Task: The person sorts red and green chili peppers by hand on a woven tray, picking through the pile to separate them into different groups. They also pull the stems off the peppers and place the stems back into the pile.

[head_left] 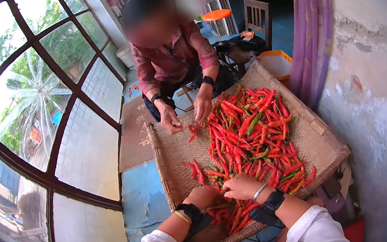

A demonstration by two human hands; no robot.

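Red chili peppers [243, 136], with a few green ones among them, lie heaped on a large woven bamboo tray [316, 135]. Over the near edge of the heap, my left hand [202, 196] is closed, its knuckles up and its fingertips mostly hidden. Just to its right, my right hand [244, 186] has its thumb and fingers drawn together in a pinch facing the left hand. Peppers lie under and around both hands. Whatever sits between the fingers of either hand is too small or hidden to make out.
Across the tray sits another person [174, 58], both hands over its far left side near a few loose peppers. A paned window [45, 98] runs along the left. On the right are a purple curtain [310, 28], a worn wall [374, 94] and a yellow-rimmed container [277, 63].
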